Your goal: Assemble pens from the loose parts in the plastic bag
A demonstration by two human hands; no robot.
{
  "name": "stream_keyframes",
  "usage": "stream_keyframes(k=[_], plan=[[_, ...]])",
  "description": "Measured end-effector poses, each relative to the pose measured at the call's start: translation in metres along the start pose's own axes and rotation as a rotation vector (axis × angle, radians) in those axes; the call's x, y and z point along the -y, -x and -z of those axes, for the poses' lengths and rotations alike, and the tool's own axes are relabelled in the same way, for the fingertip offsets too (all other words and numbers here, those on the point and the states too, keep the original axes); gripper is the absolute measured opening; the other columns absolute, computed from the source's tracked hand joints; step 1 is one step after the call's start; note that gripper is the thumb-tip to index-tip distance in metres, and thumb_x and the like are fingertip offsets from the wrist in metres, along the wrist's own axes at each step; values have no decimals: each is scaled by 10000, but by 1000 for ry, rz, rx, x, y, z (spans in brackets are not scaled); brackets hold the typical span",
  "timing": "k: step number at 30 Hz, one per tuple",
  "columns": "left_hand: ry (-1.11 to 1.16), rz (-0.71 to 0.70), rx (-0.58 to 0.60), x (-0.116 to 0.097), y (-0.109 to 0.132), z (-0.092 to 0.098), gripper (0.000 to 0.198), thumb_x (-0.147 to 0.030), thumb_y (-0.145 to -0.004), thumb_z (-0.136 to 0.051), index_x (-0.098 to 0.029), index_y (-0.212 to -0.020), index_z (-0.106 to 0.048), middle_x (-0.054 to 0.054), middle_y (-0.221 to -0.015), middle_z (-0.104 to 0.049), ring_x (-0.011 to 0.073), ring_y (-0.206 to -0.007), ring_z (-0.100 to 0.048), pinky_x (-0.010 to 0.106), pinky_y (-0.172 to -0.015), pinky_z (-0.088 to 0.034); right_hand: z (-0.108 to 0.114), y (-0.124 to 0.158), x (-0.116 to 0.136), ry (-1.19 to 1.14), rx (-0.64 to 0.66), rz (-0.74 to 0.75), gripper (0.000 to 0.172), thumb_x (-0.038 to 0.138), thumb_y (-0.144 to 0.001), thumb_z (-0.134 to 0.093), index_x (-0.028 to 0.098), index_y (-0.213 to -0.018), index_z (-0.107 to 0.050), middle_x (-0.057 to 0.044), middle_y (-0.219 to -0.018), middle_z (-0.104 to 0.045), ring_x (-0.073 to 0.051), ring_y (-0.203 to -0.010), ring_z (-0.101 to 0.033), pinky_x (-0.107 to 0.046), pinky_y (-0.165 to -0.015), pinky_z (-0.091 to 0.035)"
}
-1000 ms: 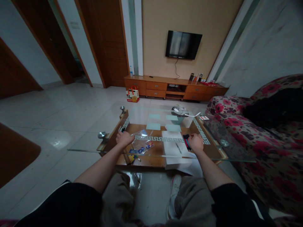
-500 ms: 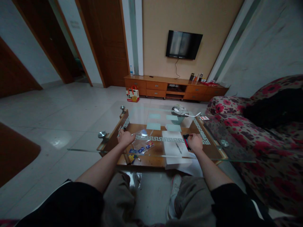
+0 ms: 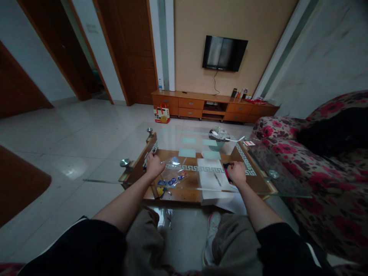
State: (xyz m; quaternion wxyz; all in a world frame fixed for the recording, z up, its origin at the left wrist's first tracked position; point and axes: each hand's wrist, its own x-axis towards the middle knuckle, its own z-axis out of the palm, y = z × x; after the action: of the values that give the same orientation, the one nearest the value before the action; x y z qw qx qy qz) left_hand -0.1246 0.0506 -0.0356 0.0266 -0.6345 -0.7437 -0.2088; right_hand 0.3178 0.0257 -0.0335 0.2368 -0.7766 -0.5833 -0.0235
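At the left side of the glass coffee table (image 3: 184, 186), my left hand (image 3: 154, 165) is closed with its fingers bent down around slim white-and-dark pens (image 3: 145, 160); how many it grips is hidden. My right hand (image 3: 237, 172) closes over a small bundle of dark pens (image 3: 227, 168) with red on them, on the table's right half. A clear plastic packet (image 3: 172, 178) with blue and red print lies just right of my left hand. Between the hands, a single pen (image 3: 217, 179) appears over a white box or sheet (image 3: 207, 174).
A basket (image 3: 217, 143) with crumpled plastic is toward the far right of the table. A white-and-red card (image 3: 248, 143) lies near the right edge. The floral sofa (image 3: 322, 168) flanks the right side. Beyond are a bag (image 3: 161, 114) and a low TV cabinet (image 3: 191, 103).
My left hand has shifted slightly right, and more of the white-and-dark pens shows beside its fingers. My right hand stays nearly in place over its bundle.
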Motion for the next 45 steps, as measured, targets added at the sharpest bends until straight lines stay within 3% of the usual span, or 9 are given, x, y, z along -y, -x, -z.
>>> stream_keyframes(k=[5, 10, 15, 18, 21, 25, 31, 38, 45], plan=[[40, -154, 2, -6, -4, -5, 426, -102, -724, -540, -97, -1144, -610, 159, -1302, -453, 275, -1222, -472, 372, -1091, -386, 2, 3, 13, -14, -36, 74, 293, 275, -889, -500, 136, -1063, -691, -160, -1098, -599, -276, -1018, -532, -358, -909, -402], [29, -190, 121, -4, 0, -19, 274, -191, -754, -574, -109, -991, -685, 160, -1178, -532, 293, -1117, -536, 386, -1028, -429, 0, 3, 28, -92, -36, 150, 277, 276, -891, -503, 137, -1050, -684, -156, -1088, -606, -276, -1001, -526, -357, -915, -398], [10, -173, 143, 2, -1, -16, 437, -322, -801, -567, -161, -1203, -626, 151, -1291, -500, 320, -1198, -487, 434, -1050, -387, -6, 3, 34, -121, 3, 204, 251, 250, -868, -532, 141, -1030, -690, -149, -1076, -604, -278, -1017, -533, -354, -924, -398], [-29, -64, 85, 8, -2, -14, 521, -392, -829, -542, -176, -1303, -568, 188, -1418, -407, 403, -1347, -327, 558, -1100, -264, -9, 3, 35, -128, 5, 209, 246, 247, -865, -539, 141, -1025, -693, -150, -1084, -599, -279, -1025, -535, -353, -927, -400], [-70, 158, 62, 15, -3, -18, 584, -493, -832, -538, -243, -1360, -536, 177, -1513, -309, 462, -1418, -184, 621, -1097, -180, -9, 3, 35, -134, 26, 232, 238, 251, -865, -547, 141, -1008, -701, -153, -1079, -602, -281, -1021, -538, -356, -934, -396], [-83, 269, 133, 18, -4, -25, 624, -564, -843, -488, -197, -1344, -546, 237, -1447, -379, 488, -1354, -299, 624, -1036, -266, -10, 2, 32, -130, 44, 241, 231, 246, -861, -553, 149, -1004, -705, -144, -1066, -604, -271, -1009, -543, -353, -938, -394], [-76, 204, 114, 18, -7, -25, 555, -438, -858, -462, -38, -1218, -600, 288, -1313, -447, 434, -1222, -441, 573, -971, -386, -11, 3, 29, -105, 65, 221, 235, 242, -861, -545, 151, -1007, -704, -132, -1080, -596, -252, -1013, -543, -334, -939, -390], [1, 96, 99, 23, -7, -10, 339, -194, -776, -535, -67, -1058, -673, 233, -1276, -467, 367, -1183, -484, 476, -1012, -423, -8, 5, 36, -115, 91, 249, 230, 236, -859, -548, 150, -1001, -708, -141, -1082, -605, -262, -1040, -545, -339, -956, -395], [208, -249, 102, -12, -6, 8, 567, 8, -718, -478, -156, -1254, -565, 118, -1257, -530, 227, -1174, -549, 351, -1044, -445, -5, 18, 61, -282, 139, 328, 216, 250, -872, -542, 141, -975, -697, -119, -1002, -665, -222, -931, -606, -325, -888, -450]])
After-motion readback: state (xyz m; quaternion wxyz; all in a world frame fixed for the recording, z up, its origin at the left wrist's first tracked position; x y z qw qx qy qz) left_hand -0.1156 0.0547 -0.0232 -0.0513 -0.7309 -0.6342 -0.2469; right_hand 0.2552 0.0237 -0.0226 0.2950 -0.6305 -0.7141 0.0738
